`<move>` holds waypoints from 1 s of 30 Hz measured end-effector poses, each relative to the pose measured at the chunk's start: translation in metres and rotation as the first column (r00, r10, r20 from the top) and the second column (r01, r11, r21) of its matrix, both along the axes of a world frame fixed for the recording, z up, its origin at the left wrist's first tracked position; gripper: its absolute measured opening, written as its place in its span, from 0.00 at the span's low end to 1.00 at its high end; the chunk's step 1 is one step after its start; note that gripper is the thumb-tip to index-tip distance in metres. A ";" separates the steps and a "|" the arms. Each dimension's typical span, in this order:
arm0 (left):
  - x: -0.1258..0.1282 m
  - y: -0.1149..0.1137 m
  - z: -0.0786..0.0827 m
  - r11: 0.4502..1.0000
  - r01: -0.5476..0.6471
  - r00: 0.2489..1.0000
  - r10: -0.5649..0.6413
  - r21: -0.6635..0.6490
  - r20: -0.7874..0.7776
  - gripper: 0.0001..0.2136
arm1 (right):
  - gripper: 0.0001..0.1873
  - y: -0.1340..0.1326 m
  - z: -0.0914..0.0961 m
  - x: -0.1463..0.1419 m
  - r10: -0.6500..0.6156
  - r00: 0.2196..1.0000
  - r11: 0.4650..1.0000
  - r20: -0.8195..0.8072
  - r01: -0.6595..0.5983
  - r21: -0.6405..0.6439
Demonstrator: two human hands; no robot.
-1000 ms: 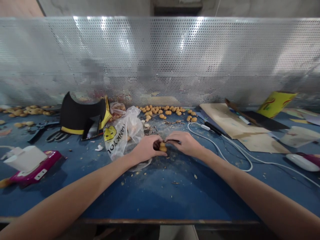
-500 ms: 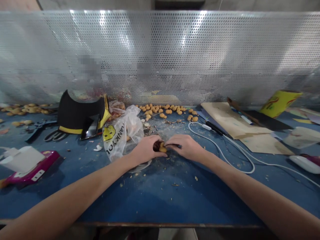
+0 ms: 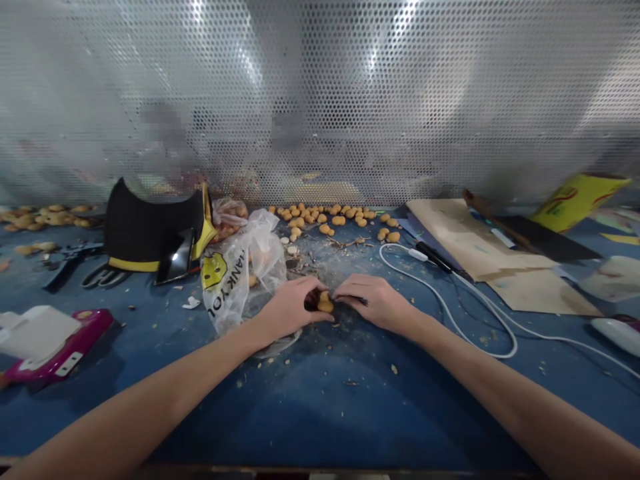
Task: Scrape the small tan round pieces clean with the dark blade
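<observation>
My left hand (image 3: 293,305) curls round a small tan piece, rounded like a peanut or a longan (image 3: 325,303), with its thumb below. Inside that curl is a dark reddish-brown area I cannot make out. Just to the right, my right hand (image 3: 373,301) has its fingers pinched together, their tips close to the tan piece. A short dark, slim shape shows among those fingers, too small to name. Under and behind my left wrist lies a clear plastic bag (image 3: 243,283) with a yellow face print. Many similar tan pieces (image 3: 338,220) are heaped at the back.
A black and yellow visor-like object (image 3: 155,230) stands left, with a dark phone (image 3: 175,257) leaning on it. A magenta device (image 3: 67,357) sits nearer. A white cable (image 3: 445,307), brown paper (image 3: 480,247) and a yellow packet (image 3: 575,200) lie right. Crumbs and twigs litter the blue table (image 3: 280,420).
My right hand has drawn slightly right, opening a small gap from the tan piece. The left hand keeps its hold. The view has tilted down a little.
</observation>
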State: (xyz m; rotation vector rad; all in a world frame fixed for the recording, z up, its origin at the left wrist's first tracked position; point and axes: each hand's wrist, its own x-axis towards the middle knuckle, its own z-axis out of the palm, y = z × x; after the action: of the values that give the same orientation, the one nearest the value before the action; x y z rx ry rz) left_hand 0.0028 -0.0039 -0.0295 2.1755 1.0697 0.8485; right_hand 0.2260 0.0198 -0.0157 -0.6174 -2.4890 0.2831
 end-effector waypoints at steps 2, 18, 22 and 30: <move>0.000 0.000 0.001 1.000 0.003 1.000 -0.003 0.024 -0.018 0.20 | 0.10 -0.002 0.002 -0.003 -0.001 1.000 1.000 -0.020 0.001 0.014; 0.007 -0.002 -0.003 0.981 -0.005 0.982 0.042 0.195 -0.185 0.19 | 0.11 -0.017 0.025 0.005 -0.126 0.985 0.992 0.117 0.121 0.043; 0.011 -0.001 -0.004 0.978 -0.002 0.971 0.051 0.208 -0.232 0.21 | 0.11 -0.018 0.043 0.015 -0.107 0.993 0.994 0.045 0.108 -0.010; 0.014 -0.001 0.001 0.981 0.018 0.937 0.050 0.192 -0.346 0.23 | 0.08 -0.007 0.014 0.019 -0.057 0.983 0.997 0.177 0.065 -0.036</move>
State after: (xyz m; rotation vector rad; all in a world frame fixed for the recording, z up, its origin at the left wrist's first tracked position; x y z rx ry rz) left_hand 0.0166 -0.0045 -0.0283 2.5525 1.2164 0.6039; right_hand 0.2445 0.0129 -0.0019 -0.7644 -2.6325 0.2678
